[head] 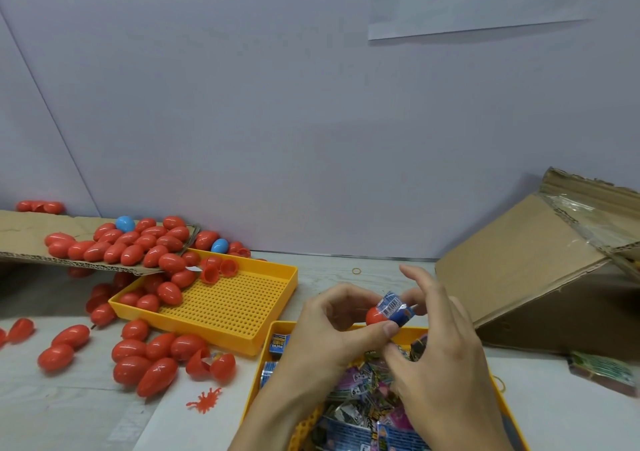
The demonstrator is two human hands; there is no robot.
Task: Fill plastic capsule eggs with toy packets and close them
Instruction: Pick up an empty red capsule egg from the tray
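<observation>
One red egg half [374,315] sits gripped in the left hand [332,326] above the packet tray [420,330] — the right hand [440,339] pinches a blue packet [394,308] into it. Stuffing step, I'd say; next it needs tucking fully in, then a cap.

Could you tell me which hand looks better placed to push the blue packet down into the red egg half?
Probably the right hand. Its fingertips already touch the blue packet, which sticks out of the red egg half, while the left hand is occupied gripping that half and steadying it above the yellow tray.
</observation>
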